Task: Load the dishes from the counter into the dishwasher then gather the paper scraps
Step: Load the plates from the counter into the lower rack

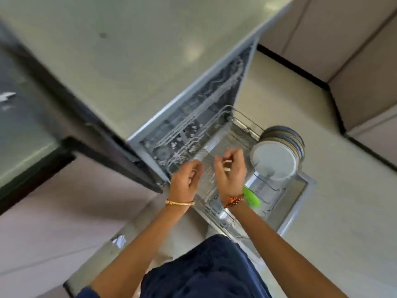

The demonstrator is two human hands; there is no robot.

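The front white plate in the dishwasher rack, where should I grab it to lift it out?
Grip the round white plate by its top rim, coming from above. It stands on edge in the pulled-out wire rack, with darker plates stacked close behind it, so only the upper edge is free. Pinch the rim with the thumb on the open front face, and lift straight up.

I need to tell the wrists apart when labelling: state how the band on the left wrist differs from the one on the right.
The left wrist's bangle is a thin, plain gold ring; the right wrist's band is thicker, reddish-brown and looks braided or beaded. The bangle shows against the floor, while the band sits over the pulled-out dishwasher rack. Both sit just below a hand with curled fingers.
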